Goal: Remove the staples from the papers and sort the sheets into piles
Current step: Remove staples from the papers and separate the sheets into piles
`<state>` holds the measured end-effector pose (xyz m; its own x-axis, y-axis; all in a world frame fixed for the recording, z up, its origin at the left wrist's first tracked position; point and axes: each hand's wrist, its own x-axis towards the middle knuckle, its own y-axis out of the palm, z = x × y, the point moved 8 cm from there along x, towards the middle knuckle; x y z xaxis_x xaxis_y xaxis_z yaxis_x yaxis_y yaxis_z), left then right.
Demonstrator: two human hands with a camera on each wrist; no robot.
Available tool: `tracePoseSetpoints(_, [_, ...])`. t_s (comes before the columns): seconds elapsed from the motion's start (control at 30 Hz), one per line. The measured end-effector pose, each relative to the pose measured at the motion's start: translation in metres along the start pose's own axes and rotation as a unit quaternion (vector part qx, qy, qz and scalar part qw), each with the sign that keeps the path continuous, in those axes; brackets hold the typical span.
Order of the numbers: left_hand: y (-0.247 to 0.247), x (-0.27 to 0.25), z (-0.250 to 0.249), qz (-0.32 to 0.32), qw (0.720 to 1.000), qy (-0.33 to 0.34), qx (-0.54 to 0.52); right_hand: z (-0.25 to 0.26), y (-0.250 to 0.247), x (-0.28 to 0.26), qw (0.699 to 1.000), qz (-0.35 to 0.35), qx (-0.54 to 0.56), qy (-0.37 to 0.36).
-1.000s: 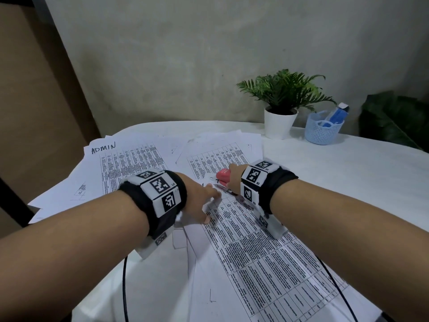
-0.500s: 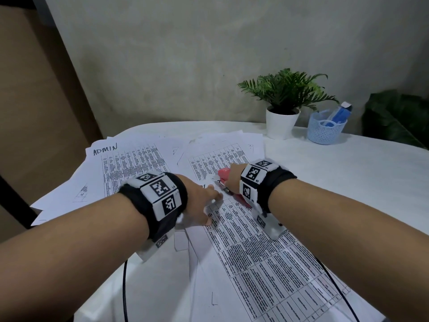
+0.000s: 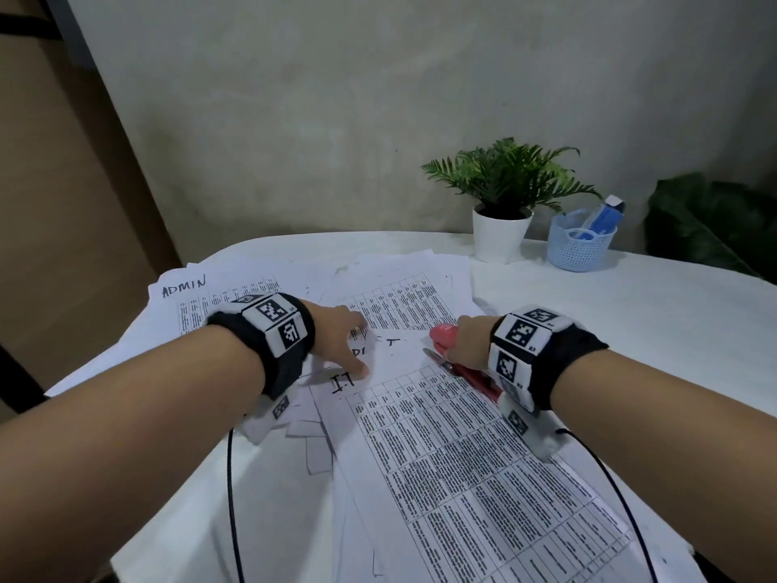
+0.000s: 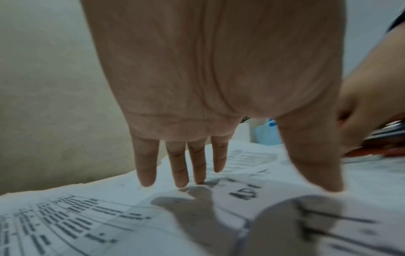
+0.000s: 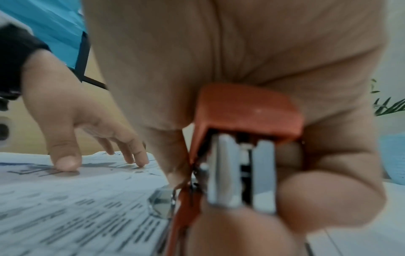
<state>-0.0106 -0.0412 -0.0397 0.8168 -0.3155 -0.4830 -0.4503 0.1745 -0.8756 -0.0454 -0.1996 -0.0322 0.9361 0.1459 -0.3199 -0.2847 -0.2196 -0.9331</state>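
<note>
Head cam: high, angled forward-down over worktop (image 3: 630, 330), both forearms in frame, wall behind. Left wrist cam: under the palm, very close, faces along fingers (image 4: 197, 164) toward the papers (image 4: 87, 216). Right wrist cam: same setup, stapler (image 5: 245, 138) fills view. All three share the papers near the stapler.

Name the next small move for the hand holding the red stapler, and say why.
Probably bring the stapler back to the top corner of the front sheet, which the left hand presses flat with straight fingers. The right hand grips the stapler just right of that corner. No staple is visible, so this is a guess.
</note>
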Motion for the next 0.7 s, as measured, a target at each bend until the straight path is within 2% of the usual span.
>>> tracePoseSetpoints(0.1, [-0.002, 0.010, 0.006, 0.014, 0.999, -0.031, 0.005, -0.003, 0.010, 0.007, 1.000, -0.001, -0.011, -0.020])
tracePoseSetpoints(0.23, [-0.004, 0.023, 0.004, 0.010, 0.998, -0.048, -0.029, -0.008, 0.012, 0.010, 0.998, -0.046, 0.053, 0.000])
tracePoseSetpoints(0.3, [-0.003, 0.022, -0.001, 0.032, 0.998, -0.044, -0.021, -0.011, 0.013, 0.009, 0.996, -0.034, 0.084, 0.012])
tracePoseSetpoints(0.43, [-0.003, 0.002, -0.014, 0.070, 0.996, -0.004, -0.047, -0.007, 0.009, 0.009, 0.998, -0.034, 0.057, -0.015])
tracePoseSetpoints(0.53, [-0.001, -0.023, -0.015, 0.054, 0.989, 0.016, -0.136, -0.012, 0.012, 0.012, 0.998, -0.035, 0.043, -0.006])
tracePoseSetpoints(0.6, [0.008, -0.043, -0.016, 0.062, 0.972, 0.045, -0.220, -0.012, 0.010, 0.010, 0.998, -0.039, 0.039, -0.005])
tracePoseSetpoints(0.7, [0.027, -0.071, -0.018, 0.084, 0.964, 0.070, -0.241, -0.011, 0.006, 0.002, 0.999, -0.043, 0.027, 0.006])
